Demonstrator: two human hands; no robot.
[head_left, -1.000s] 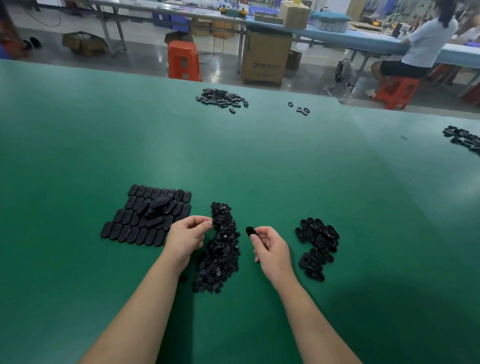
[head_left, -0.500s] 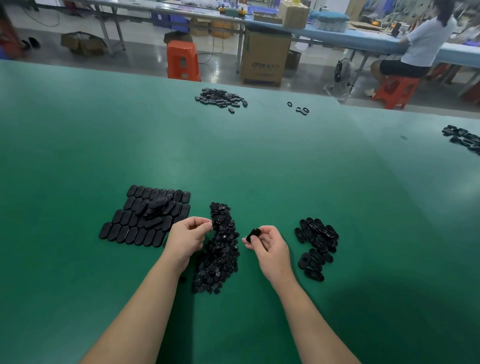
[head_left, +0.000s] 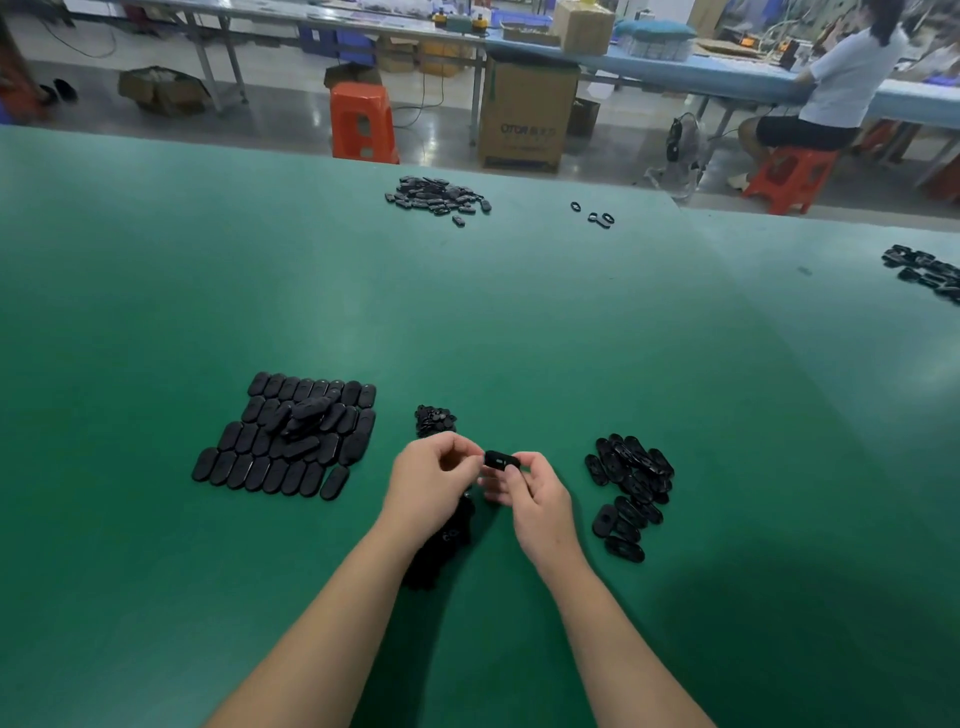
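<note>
The green table (head_left: 519, 322) runs wide and bare between the near heaps and its far edge, with open room on every side of the hands; its far edge curves across the top, and the near edge lies below the view; at the near left a tidy block of oval black covers (head_left: 291, 441) lies in rows, a few loose ones on top, well apart from a loose heap of oval shells (head_left: 631, 488) at the near right; between them a narrow pile of small black parts (head_left: 434, 420) is mostly hidden under the left hand (head_left: 434, 486) and its forearm; the right hand (head_left: 540, 501) pinches a black oval piece (head_left: 501, 460) by thumb and fingertip above that pile, just beside the left hand's curled fingertips; whether those fingertips hold a small part cannot be told; near the far edge sit a further heap (head_left: 436, 197) and a few rings (head_left: 597, 215), and another heap (head_left: 930, 273) is cut off at the right; beyond the table, a grey floor, an orange stool (head_left: 363, 122), a cardboard box (head_left: 527, 119) and a seated person (head_left: 831, 88) at a blue bench.
</note>
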